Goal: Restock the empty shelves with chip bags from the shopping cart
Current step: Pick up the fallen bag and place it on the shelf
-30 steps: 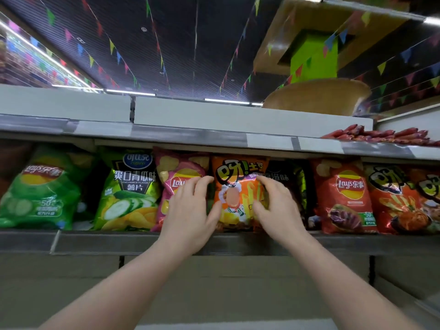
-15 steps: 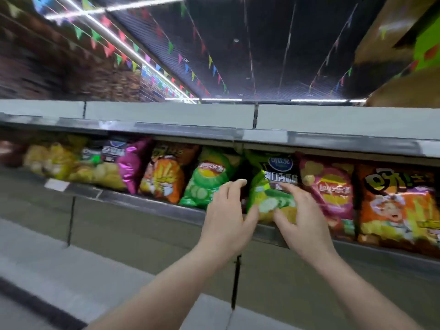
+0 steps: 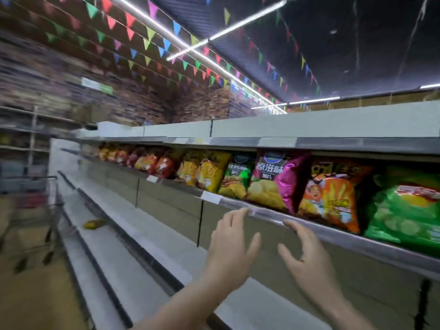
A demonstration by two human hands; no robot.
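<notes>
A long row of chip bags fills the upper shelf: yellow bags, a purple bag, an orange bag and a green bag at the right. My left hand and my right hand hover just below that shelf's front rail, fingers spread, holding nothing. The shopping cart stands blurred at the far left. One yellow bag lies alone on a lower shelf.
Bare white lower shelves step down toward the aisle floor. More shelving stands at the far left behind the cart. Coloured bunting and strip lights hang from the dark ceiling.
The view has swung left along the aisle. Both hands have let go of the orange bag on the shelf and dropped below the shelf rail. The cart has come into view.
</notes>
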